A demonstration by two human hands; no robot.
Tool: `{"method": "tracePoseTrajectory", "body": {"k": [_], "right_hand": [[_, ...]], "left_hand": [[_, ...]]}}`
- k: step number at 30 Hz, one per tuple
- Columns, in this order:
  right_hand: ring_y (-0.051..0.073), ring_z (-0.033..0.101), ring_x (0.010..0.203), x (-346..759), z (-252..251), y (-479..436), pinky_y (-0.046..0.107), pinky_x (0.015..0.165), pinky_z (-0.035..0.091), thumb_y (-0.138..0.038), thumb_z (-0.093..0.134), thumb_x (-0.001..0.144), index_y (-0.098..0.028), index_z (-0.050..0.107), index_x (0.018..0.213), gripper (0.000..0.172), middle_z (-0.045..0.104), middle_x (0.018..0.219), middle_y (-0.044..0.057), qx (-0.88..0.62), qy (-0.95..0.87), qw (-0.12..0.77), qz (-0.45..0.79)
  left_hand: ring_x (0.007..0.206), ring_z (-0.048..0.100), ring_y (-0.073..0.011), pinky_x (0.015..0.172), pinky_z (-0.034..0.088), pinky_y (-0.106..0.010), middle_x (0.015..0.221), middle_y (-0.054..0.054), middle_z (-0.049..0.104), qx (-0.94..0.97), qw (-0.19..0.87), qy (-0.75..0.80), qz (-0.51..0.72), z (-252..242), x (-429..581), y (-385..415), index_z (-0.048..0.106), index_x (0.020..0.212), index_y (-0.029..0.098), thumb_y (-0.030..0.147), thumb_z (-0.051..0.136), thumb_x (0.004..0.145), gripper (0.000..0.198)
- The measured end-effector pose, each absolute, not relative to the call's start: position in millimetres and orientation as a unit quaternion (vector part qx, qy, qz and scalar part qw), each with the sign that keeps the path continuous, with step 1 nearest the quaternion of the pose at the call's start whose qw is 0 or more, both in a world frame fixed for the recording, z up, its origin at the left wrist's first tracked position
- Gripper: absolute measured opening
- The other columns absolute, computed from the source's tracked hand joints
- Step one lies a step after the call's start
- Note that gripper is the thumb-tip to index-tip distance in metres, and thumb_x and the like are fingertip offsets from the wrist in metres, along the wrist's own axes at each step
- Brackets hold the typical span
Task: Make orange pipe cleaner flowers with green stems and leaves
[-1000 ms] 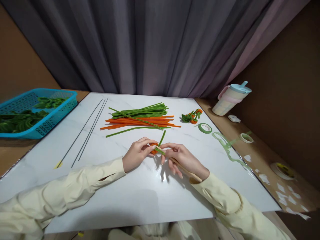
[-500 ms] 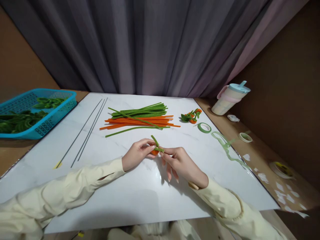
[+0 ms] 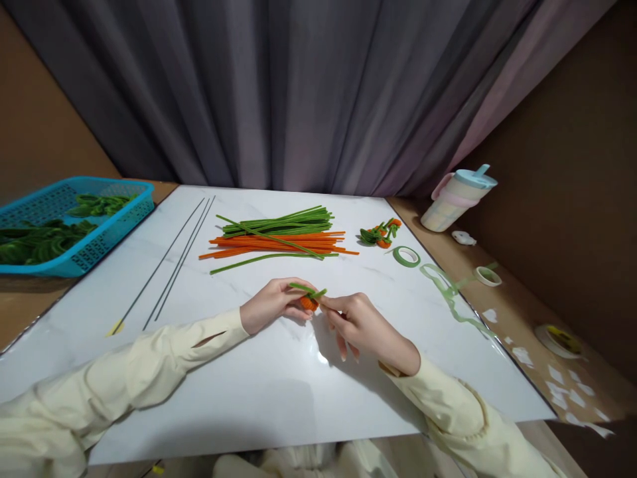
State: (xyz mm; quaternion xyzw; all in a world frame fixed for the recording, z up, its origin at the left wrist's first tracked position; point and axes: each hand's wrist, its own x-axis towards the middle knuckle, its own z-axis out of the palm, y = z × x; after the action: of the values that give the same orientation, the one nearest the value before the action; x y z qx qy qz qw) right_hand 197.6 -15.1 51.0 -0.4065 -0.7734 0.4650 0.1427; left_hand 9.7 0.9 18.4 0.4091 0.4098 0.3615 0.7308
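Over the front of the white table, my left hand (image 3: 271, 305) holds a small rounded orange pipe-cleaner piece (image 3: 309, 303) in its fingertips. Two short green pipe-cleaner ends (image 3: 301, 287) stick out at its top, one to the left and one to the right. My right hand (image 3: 361, 325) pinches thumb and forefinger at the right side of this piece, its other fingers hanging loose. What exactly lies between the right fingertips is partly hidden. Beyond the hands lie a bundle of green pipe cleaners (image 3: 279, 221) and orange pipe cleaners (image 3: 283, 243), with a few green ones lying apart.
Finished orange-and-green pieces (image 3: 381, 234) and a roll of green tape (image 3: 407, 256) lie right. Thin dark wires (image 3: 182, 255) lie left, near a blue basket (image 3: 112, 229) of green pieces. A tumbler (image 3: 458, 199), another tape roll (image 3: 488, 276) and paper scraps (image 3: 522, 356) line the right side.
The green end that stood up from the orange piece now leans left, and more of the orange shows. My right fingertips have shifted slightly, from the green end to the piece's side.
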Motion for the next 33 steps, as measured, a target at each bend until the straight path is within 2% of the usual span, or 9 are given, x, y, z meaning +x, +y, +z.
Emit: {"method": "tracePoseTrajectory", "body": {"k": [8,12,19,24,28,33], "right_hand": [[0.009,0.049,0.027,198.6,52.2,-14.3,0.015,0.03,0.034,-0.014,0.033,0.084,-0.018,0.053,0.072,0.023,0.048,0.038,-0.007,-0.408,-0.769,0.15,0.469],[0.009,0.047,0.026,198.4,53.6,-16.4,0.016,0.032,0.036,-0.017,0.033,0.086,-0.018,0.053,0.07,0.025,0.048,0.038,-0.007,-0.409,-0.77,0.152,0.465],[0.009,0.046,0.027,198.4,52.5,-17.4,0.017,0.033,0.035,-0.019,0.033,0.087,-0.015,0.06,0.081,0.028,0.045,0.038,-0.007,-0.415,-0.766,0.159,0.465],[0.009,0.044,0.026,199.7,53.1,-15.9,0.016,0.033,0.036,-0.019,0.034,0.087,-0.014,0.062,0.101,0.032,0.045,0.037,-0.008,-0.42,-0.758,0.163,0.473],[0.009,0.043,0.026,199.3,53.6,-15.2,0.016,0.033,0.036,-0.02,0.034,0.087,-0.014,0.061,0.109,0.036,0.045,0.037,-0.008,-0.432,-0.747,0.168,0.477],[0.008,0.041,0.025,197.2,54.2,-15.5,0.016,0.032,0.035,-0.024,0.036,0.088,-0.014,0.057,0.118,0.039,0.044,0.037,-0.008,-0.445,-0.733,0.187,0.479]], "left_hand": [[0.083,0.063,-0.0167,0.071,0.056,-0.029,0.093,-0.009,0.063,0.379,0.77,0.374,0.351,20.0,7.7,1.6,0.063,0.09,0.012,0.024,0.068,0.074,0.02],[0.081,0.065,-0.0144,0.08,0.053,-0.029,0.095,-0.007,0.064,0.382,0.77,0.373,0.348,20.4,6.0,2.0,0.062,0.096,0.013,0.023,0.065,0.077,0.022],[0.08,0.066,-0.0149,0.082,0.053,-0.028,0.096,-0.01,0.068,0.373,0.784,0.367,0.335,23.3,4.4,3.8,0.063,0.105,0.01,0.017,0.064,0.078,0.028],[0.079,0.066,-0.0151,0.079,0.054,-0.028,0.094,-0.011,0.069,0.38,0.774,0.374,0.342,21.1,4.8,3.8,0.064,0.106,0.009,0.019,0.063,0.078,0.029],[0.08,0.066,-0.0153,0.081,0.053,-0.03,0.094,-0.01,0.069,0.385,0.771,0.367,0.35,18.2,5.6,2.4,0.063,0.109,0.01,0.02,0.065,0.077,0.033],[0.065,0.063,-0.0105,0.084,0.051,-0.035,0.089,-0.006,0.068,0.395,0.745,0.362,0.397,18.2,9.8,-2.0,0.058,0.115,0.014,0.024,0.068,0.075,0.042]]}}
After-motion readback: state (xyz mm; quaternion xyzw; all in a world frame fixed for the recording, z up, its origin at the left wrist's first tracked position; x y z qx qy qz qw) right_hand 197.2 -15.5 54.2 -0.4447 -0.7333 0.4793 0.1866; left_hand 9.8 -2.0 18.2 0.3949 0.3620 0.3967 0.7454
